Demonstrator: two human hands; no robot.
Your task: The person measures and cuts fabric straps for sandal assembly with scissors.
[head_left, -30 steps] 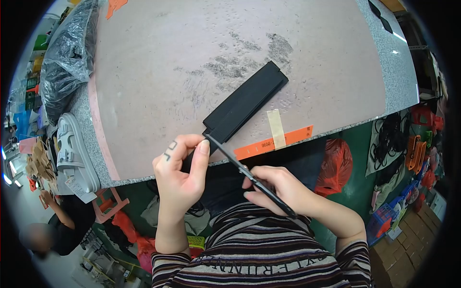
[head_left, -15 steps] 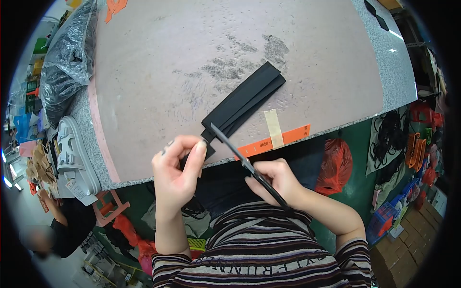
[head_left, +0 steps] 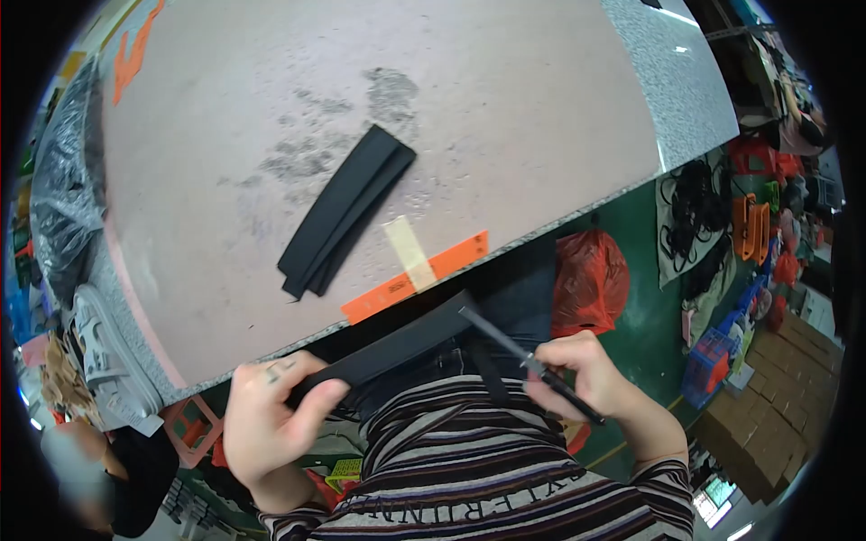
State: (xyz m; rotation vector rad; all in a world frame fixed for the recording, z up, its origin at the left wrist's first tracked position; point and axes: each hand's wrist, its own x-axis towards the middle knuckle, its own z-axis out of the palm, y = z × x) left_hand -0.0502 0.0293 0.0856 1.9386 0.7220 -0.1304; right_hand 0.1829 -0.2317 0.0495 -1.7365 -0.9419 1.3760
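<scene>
My left hand (head_left: 275,419) is closed on one end of a black strip (head_left: 397,347), pinched between thumb and fingers. The strip stretches to the right over my lap, in front of the table edge. In my right hand (head_left: 586,374) is a knife (head_left: 501,335) with a slim metal blade and a black handle. Its tip overlaps the strip's far end in this view. A narrow dark piece (head_left: 490,374) hangs below that end. Several black strips (head_left: 347,212) lie folded or stacked on the worn table mat (head_left: 541,117).
Orange tape (head_left: 460,255) and beige tape (head_left: 408,252) mark the mat's near edge. White sandals (head_left: 113,352) and a plastic-wrapped bundle (head_left: 68,198) are at the left. A red bag (head_left: 591,279) hangs below the table. Another person (head_left: 135,478) is at lower left.
My left hand has drawn a black strip off the stack, down and left, clear of the table. My right hand moved right with the knife. The view has turned and shifted.
</scene>
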